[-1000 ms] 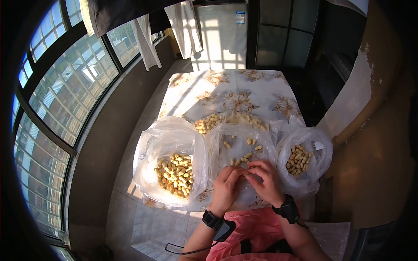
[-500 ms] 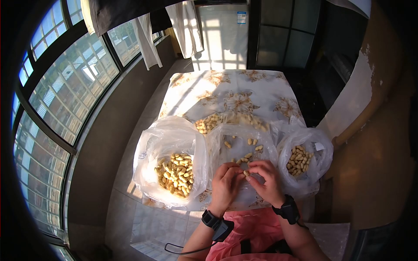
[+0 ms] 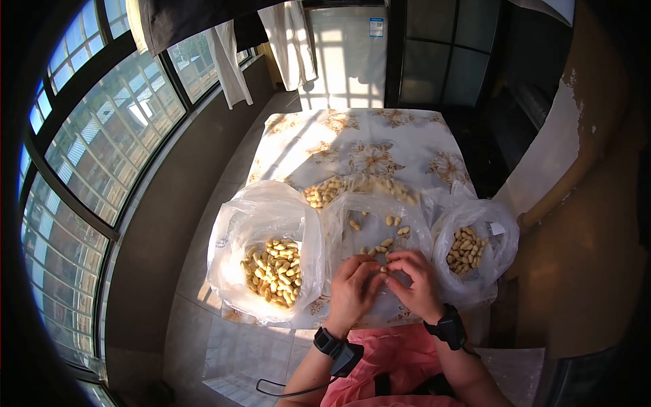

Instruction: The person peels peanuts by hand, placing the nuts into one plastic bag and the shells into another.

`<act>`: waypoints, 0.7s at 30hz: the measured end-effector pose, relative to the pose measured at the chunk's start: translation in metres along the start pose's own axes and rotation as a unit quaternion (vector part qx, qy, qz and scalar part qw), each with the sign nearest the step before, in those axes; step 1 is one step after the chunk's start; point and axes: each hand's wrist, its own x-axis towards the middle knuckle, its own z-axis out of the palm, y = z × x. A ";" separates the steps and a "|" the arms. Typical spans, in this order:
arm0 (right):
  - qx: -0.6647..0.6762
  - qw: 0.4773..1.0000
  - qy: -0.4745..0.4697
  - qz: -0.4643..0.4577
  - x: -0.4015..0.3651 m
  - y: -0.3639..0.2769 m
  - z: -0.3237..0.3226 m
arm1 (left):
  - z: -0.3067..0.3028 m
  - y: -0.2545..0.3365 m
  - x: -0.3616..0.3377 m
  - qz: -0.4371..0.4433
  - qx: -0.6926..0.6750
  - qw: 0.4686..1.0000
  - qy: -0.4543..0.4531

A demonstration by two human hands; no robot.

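A single peanut (image 3: pixel 384 269) is pinched between the fingertips of my left hand (image 3: pixel 354 281) and my right hand (image 3: pixel 415 281), both closed on it. The fingers hide most of its shell. Beneath and beyond my hands lies the middle plastic bag (image 3: pixel 342 220), with several loose peanuts (image 3: pixel 386 242) in it. To the left stands a wide-open plastic bag (image 3: pixel 227 237) holding a big heap of peanuts (image 3: pixel 273 271). On my right, a smaller plastic bag (image 3: pixel 507 247) contains another pile of peanuts (image 3: pixel 466 251).
Behind the middle bag, more peanuts (image 3: pixel 324 193) show through plastic. The flowered tablecloth (image 3: pixel 369 157) covers the table beyond. Black bands (image 3: pixel 340 353) sit on both wrists, with a cable (image 3: pixel 291 393) trailing from the left one. Windows line the left wall.
The left fingers have shifted slightly and closed further over the peanut, so less of it shows. The bags and the right forearm look unmoved.
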 end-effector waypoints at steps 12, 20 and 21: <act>-0.006 1.000 0.002 0.003 0.000 0.000 0.001 | -0.001 0.001 -0.002 -0.047 -0.006 0.999 -0.020; -0.006 1.000 0.003 0.001 0.000 0.000 0.001 | 0.000 -0.002 -0.003 -0.046 -0.003 0.999 -0.022; -0.006 1.000 0.003 0.001 0.000 0.000 0.001 | 0.001 -0.003 -0.003 -0.044 -0.001 0.999 -0.021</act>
